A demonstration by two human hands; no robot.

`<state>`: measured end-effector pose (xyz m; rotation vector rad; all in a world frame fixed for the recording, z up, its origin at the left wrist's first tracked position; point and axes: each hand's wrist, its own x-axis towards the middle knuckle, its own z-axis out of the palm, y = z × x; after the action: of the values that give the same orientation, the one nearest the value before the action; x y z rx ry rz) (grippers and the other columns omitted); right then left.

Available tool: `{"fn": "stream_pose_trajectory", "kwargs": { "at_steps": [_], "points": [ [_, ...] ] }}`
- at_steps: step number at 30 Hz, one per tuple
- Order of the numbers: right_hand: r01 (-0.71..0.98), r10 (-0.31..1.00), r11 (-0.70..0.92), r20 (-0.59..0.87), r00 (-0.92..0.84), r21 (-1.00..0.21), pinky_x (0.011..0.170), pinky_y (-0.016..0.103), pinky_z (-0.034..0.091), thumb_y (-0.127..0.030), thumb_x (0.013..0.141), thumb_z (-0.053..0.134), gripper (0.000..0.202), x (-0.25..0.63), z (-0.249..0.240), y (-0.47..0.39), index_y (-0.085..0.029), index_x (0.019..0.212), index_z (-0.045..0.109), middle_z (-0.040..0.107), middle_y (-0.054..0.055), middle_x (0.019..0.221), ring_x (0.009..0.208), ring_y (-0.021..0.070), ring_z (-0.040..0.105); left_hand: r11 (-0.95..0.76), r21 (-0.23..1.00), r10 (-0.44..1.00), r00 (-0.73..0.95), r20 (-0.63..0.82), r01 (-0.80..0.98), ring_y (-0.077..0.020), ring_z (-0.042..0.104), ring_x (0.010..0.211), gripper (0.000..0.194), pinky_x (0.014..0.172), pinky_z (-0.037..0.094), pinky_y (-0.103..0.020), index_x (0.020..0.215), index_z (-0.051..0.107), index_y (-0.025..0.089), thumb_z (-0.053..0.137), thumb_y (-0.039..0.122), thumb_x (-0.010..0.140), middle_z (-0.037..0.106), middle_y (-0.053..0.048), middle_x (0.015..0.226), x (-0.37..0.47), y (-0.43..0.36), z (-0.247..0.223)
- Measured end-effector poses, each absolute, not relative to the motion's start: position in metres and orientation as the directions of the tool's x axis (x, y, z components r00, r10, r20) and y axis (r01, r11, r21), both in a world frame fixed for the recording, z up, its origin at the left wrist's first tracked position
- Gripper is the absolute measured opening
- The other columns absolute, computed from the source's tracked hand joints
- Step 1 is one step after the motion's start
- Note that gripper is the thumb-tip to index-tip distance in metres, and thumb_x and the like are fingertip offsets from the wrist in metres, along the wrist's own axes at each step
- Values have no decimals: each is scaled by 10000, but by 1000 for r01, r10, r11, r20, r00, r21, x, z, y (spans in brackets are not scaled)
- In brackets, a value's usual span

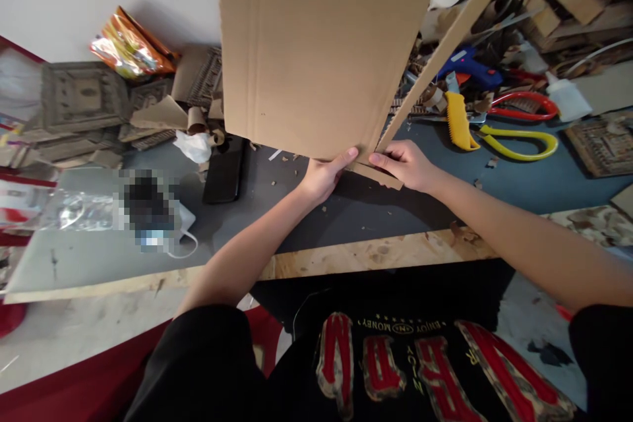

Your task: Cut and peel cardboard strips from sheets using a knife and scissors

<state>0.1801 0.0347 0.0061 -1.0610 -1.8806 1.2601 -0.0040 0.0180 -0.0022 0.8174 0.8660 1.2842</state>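
Note:
A large cardboard sheet (316,46) stands raised over the grey work mat, its lower edge toward me. My left hand (326,175) is closed on its bottom edge, with the thumb on the front face and the fingers behind. Along the sheet's right side runs a long narrow cardboard strip (445,53), parted from it at the top and meeting it near the bottom corner. My right hand (403,165) pinches the strip's lower end between thumb and fingers, close to my left thumb. A short cardboard flap (378,176) sticks out below both thumbs.
Right of my hands lie a yellow-handled cutter (459,122), scissors with red and yellow handles (519,143), a blue glue gun (469,69) and a white bottle (568,97). On the left are a black phone (224,171), cardboard scraps (158,115) and an orange packet (131,46).

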Motion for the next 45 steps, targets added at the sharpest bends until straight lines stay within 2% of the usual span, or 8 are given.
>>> {"fn": "stream_pose_trajectory", "kwargs": {
  "at_steps": [8, 13, 20, 24, 28, 36, 41, 45],
  "points": [
    [311, 897, 190, 36, -440, -931, 392, 234, 272, -718, 787, 583, 590, 179, 10, 32, -183, 544, 535, 474, -16, 473, 437, 80, 425, 0, 928, 998, -64, -26, -372, -249, 670, 1110, 440, 1034, 509, -404, 910, 698, 168, 897, 335, 554, 745, -72, 1033, -3, 19, -10],
    [31, 951, 50, 38, -306, -998, 370, 233, 394, -663, 778, 649, 488, 192, 4, 41, -193, 679, 564, 540, -23, 489, 405, 96, 506, -17, 925, 974, -216, -70, -378, -213, 693, 1063, 391, 921, 581, -323, 886, 668, 199, 877, 339, 587, 754, -44, 964, -19, 32, -17],
    [95, 912, 1, -38, -409, -995, 318, 197, 334, -569, 786, 696, 443, 193, 7, 46, -154, 670, 592, 545, -10, 522, 379, 59, 481, 37, 917, 982, -154, -107, -397, -233, 722, 974, 461, 837, 619, -340, 930, 658, 202, 873, 359, 553, 754, -37, 957, -22, 37, -13],
    [41, 945, -78, -87, -315, -996, 315, 209, 353, -387, 817, 692, 250, 187, 12, 44, -152, 876, 630, 613, 8, 688, 423, 72, 530, 58, 905, 982, -141, -129, -421, -246, 732, 908, 428, 776, 626, -344, 892, 645, 195, 858, 339, 550, 752, -40, 893, -24, 34, -11],
    [-9, 986, -79, -77, -150, -997, 309, 202, 239, -316, 933, 509, 145, 194, 33, 55, -198, 855, 539, 548, -45, 580, 356, 55, 449, 69, 907, 991, -76, -111, -416, -249, 735, 899, 464, 793, 621, -368, 949, 630, 194, 860, 328, 569, 745, -50, 907, -27, 33, -10],
    [349, 944, -189, -72, 323, -918, 511, 267, 235, -133, 965, 383, 187, 226, 80, 109, -60, 929, 552, 581, 17, 638, 446, -5, 420, 197, 912, 965, 237, -115, -359, -223, 723, 807, 463, 790, 627, -349, 893, 687, 179, 881, 211, 473, 740, -43, 858, -52, 41, -5],
    [555, 955, -270, -145, 258, -787, 552, 299, 295, -174, 904, 478, 271, 248, 74, 123, 22, 999, 640, 642, 110, 703, 519, 28, 477, 280, 935, 928, 309, -206, -218, -97, 567, 429, 350, 478, 529, -219, 772, 703, 167, 877, 262, 484, 635, 10, 577, -80, 56, -3],
    [870, 986, -146, 4, 167, -472, 714, 356, 413, -273, 847, 617, 295, 257, 69, 114, -34, 991, 712, 708, 166, 826, 735, 153, 593, 443, 896, 799, 439, -411, 32, -39, 387, 294, 344, 327, 360, -196, 779, 721, 139, 897, 210, 492, 600, 14, 503, -87, 54, 8]
  ]
}}
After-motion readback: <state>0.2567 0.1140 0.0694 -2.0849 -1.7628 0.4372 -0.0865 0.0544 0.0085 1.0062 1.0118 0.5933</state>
